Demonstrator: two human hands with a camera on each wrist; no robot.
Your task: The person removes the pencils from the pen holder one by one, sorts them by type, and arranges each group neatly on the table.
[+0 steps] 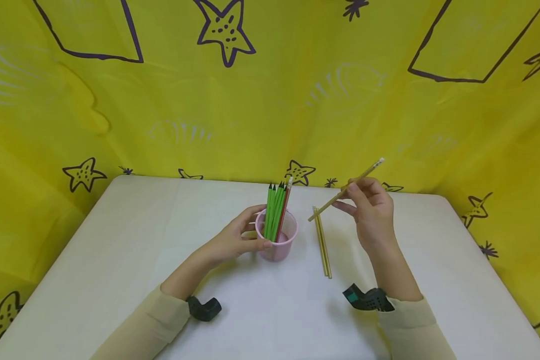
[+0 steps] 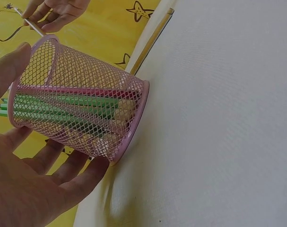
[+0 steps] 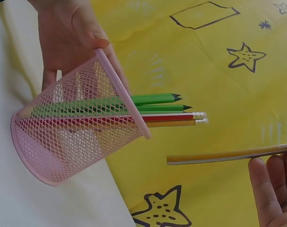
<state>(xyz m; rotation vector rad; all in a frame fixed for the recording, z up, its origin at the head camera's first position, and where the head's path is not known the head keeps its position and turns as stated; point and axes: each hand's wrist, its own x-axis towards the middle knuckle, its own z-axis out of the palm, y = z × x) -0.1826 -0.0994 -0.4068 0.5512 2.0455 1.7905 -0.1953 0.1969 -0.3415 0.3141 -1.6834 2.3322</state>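
My left hand [image 1: 230,242] holds a pink mesh pencil cup [image 1: 275,252] upright on the table, thumb at its rim and fingers around the side. Several green pencils [image 1: 270,212] stand inside it, dark tips up. Beside them is a red pencil [image 1: 284,210]; the right wrist view also shows an orange-yellow pencil [image 3: 174,123] there, and white erasers. To the right of the cup, my right hand [image 1: 374,217] pinches a gold pencil [image 1: 330,202] between thumb and fingers. This pencil slants, its white eraser up to the right and its other end down toward the cup.
Gold pencils [image 1: 323,247] lie close together on the white table [image 1: 270,320], between the cup and the right forearm. A yellow cloth [image 1: 270,110] with starfish drawings hangs behind the table. Each wrist wears a dark camera mount [image 1: 204,308].
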